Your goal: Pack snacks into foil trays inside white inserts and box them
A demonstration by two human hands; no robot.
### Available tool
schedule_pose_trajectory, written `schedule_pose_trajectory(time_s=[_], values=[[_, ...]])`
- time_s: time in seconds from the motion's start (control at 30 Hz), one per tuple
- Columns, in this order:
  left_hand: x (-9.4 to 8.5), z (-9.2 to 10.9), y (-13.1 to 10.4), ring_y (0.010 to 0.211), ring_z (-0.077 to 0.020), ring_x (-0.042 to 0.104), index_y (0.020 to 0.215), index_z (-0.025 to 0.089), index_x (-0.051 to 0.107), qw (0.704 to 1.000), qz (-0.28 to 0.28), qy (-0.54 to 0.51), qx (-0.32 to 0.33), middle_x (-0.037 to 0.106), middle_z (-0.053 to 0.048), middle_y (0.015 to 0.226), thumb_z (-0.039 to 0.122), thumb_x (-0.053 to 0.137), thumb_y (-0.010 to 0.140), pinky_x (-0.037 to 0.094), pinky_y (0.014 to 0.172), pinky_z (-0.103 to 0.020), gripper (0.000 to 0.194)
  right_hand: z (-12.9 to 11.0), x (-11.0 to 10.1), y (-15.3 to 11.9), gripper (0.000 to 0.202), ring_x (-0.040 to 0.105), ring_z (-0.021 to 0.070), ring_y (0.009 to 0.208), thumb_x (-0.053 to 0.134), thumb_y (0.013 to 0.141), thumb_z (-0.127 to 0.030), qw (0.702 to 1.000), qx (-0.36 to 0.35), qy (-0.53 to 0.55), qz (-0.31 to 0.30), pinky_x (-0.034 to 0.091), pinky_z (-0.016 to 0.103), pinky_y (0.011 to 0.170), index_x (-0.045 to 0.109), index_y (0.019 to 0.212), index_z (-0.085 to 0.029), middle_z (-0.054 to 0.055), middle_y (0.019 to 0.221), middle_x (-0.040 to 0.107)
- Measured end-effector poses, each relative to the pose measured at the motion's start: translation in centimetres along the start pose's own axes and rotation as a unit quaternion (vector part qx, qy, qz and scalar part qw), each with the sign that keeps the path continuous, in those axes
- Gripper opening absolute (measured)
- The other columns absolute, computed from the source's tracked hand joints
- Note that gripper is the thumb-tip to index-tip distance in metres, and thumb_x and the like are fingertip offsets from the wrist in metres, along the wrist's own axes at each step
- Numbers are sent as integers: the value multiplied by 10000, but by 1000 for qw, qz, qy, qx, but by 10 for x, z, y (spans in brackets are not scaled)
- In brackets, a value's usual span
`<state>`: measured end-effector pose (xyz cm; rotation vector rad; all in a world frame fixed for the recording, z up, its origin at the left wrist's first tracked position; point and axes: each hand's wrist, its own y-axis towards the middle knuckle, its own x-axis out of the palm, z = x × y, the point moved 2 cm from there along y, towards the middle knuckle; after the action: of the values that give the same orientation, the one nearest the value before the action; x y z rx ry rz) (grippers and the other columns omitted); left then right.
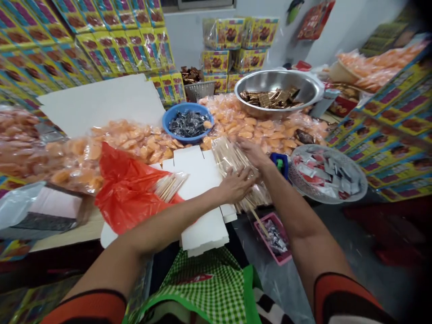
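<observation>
Left hand [238,184]: laid over plastic-bagged wooden sticks [228,155] | Right hand [254,155]: against same sticks | Grip, both hands: cannot tell | Blue basin [178,137]: beyond sticks

I have both bare forearms [158,229] stretched forward and converging across the desk's front edge [77,230], the left hand [236,184] palm-down with fingers extended, the right hand [254,154] just beyond, fingers partly obscured to me.
</observation>
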<state>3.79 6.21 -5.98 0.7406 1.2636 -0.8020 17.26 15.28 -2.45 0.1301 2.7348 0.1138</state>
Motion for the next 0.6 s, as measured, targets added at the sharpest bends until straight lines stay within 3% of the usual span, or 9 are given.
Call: schedule_pose_trajectory(time_s=[0.07, 0.13, 0.2, 0.23, 0.3, 0.37, 0.4, 0.5, 0.6], values=[[4, -5, 0, 1522, -421, 277, 1575, 252, 373, 999, -12, 28, -8, 307, -182, 1660, 408, 336, 1049, 281, 1140, -669, 551, -3, -22, -8, 478, 706, 175, 1099, 470, 966, -157, 998, 13, 53, -27, 550, 372, 982, 535, 1420, -22, 130, 1203, 742], [-1, -8, 1, 1486, -423, 331, 1525, 236, 456, 999, -18, 44, -6, 377, -184, 1619, 411, 406, 1013, 321, 1114, -650, 543, -6, -49, -37, 475, 693, 218, 1148, 536, 966, -228, 995, -6, 100, -25, 519, 426, 1041, 570, 1413, -72, 135, 1231, 730], [-12, -9, 3, 1421, -405, 414, 1522, 227, 456, 999, -28, 32, -7, 446, -175, 1573, 391, 468, 961, 369, 1086, -613, 585, -6, -69, -93, 431, 683, 258, 1162, 535, 993, -364, 992, -80, 85, 53, 492, 488, 1082, 644, 1356, -157, 114, 1224, 728], [-19, -11, 5, 1389, -389, 450, 1533, 228, 437, 999, -31, 13, -9, 471, -163, 1556, 382, 486, 935, 387, 1077, -593, 620, -2, -72, -129, 426, 666, 271, 1188, 481, 1016, -396, 984, -112, 53, 128, 473, 516, 1105, 655, 1349, -194, 105, 1246, 715], [-34, -20, 12, 1361, -356, 479, 1549, 243, 405, 999, -11, -34, -20, 488, -132, 1550, 347, 500, 897, 401, 1085, -557, 667, 17, -60, -206, 459, 571, 316, 1318, 397, 1028, -398, 947, -143, -36, 286, 416, 589, 1150, 614, 1403, -248, 105, 1371, 638], [-49, -39, 22, 1374, -338, 465, 1517, 255, 450, 994, 54, -59, -68, 482, -108, 1554, 310, 493, 895, 392, 1109, -528, 625, 46, -26, -268, 554, 449, 375, 1420, 359, 1010, -402, 918, -114, -163, 343, 341, 685, 1166, 434, 1555, -336, 104, 1521, 499], [-55, -52, 28, 1387, -338, 450, 1491, 246, 480, 988, 94, -59, -111, 472, -112, 1557, 305, 483, 911, 382, 1120, -521, 583, 62, -5, -288, 611, 407, 397, 1447, 357, 996, -404, 917, -81, -194, 339, 352, 711, 1143, 318, 1605, -380, 103, 1565, 443], [-63, -90, 45, 1449, -377, 367, 1459, 189, 486, 956, 159, -44, -243, 424, -175, 1564, 414, 421, 994, 315, 1161, -552, 521, 90, 47, -294, 728, 260, 425, 1525, 325, 983, -381, 914, -72, -263, 300, 332, 723, 1148, 51, 1657, -369, 118, 1680, 224], [-54, -106, 53, 1428, -415, 395, 1455, 147, 454, 950, 124, -55, -281, 447, -233, 1518, 549, 350, 1019, 317, 1144, -591, 602, 87, 56, -242, 747, 141, 433, 1557, 317, 996, -304, 893, -103, -305, 316, 296, 726, 1156, -26, 1656, -230, 206, 1696, 81]])
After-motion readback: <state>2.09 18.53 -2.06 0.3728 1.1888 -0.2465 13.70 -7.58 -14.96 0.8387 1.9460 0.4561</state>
